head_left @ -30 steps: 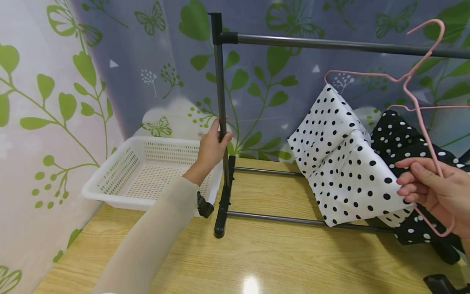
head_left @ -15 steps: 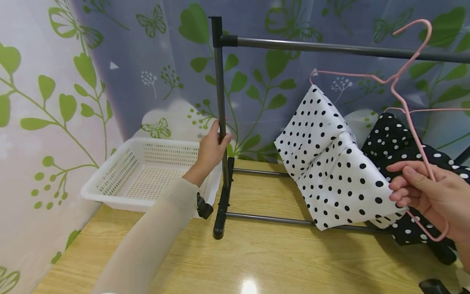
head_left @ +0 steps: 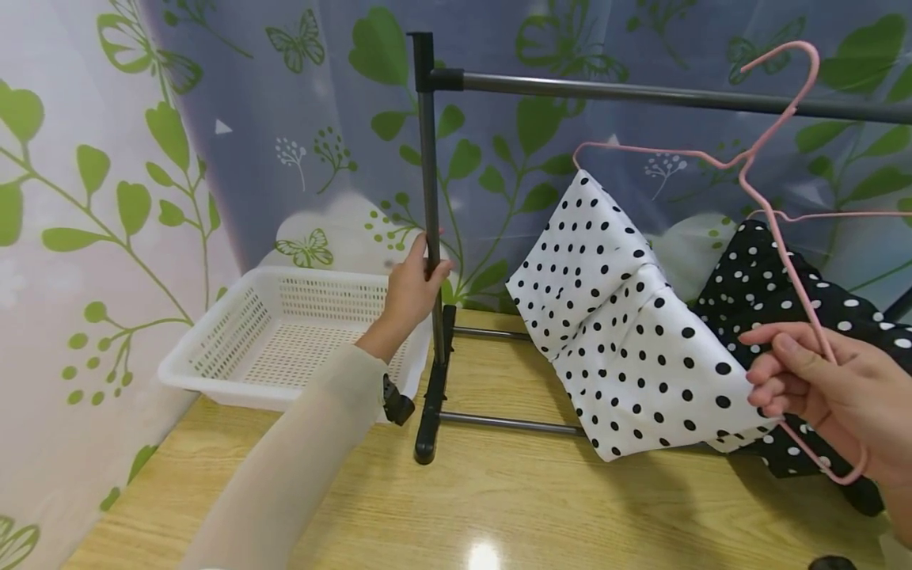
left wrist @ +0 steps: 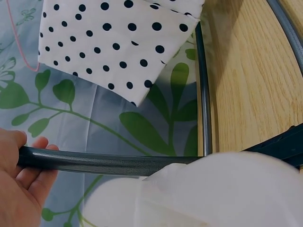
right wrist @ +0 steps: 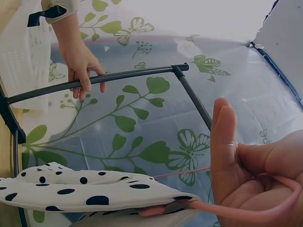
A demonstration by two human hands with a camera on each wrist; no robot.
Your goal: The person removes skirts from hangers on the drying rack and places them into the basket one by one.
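Observation:
In the head view my left hand (head_left: pixel 412 293) grips the dark upright post (head_left: pixel 431 182) of a clothes rack, thumb on one side and fingers on the other. My right hand (head_left: pixel 848 388) holds a pink clothes hanger (head_left: pixel 641 148) by its lower right part. A white cloth with black dots (head_left: pixel 606 332) hangs from the hanger's left side, its garment kind unclear. The hanger's hook (head_left: pixel 815 71) overlaps the rack's top rail (head_left: pixel 570 85); whether they touch I cannot tell. In the right wrist view, the hanger's pink wire (right wrist: pixel 236 211) runs into the curled right hand.
Behind the white cloth, a black cloth with white dots (head_left: pixel 755 277) hangs on a second pink hanger (head_left: pixel 848 214). A white perforated basket (head_left: pixel 235 392) stands left of the rack on the wooden table (head_left: pixel 399 514). A patterned curtain (head_left: pixel 235 158) backs the scene.
My right hand has moved left and slightly down with the pink hanger and white dotted cloth, uncovering more of the black cloth. The left hand stays on the post.

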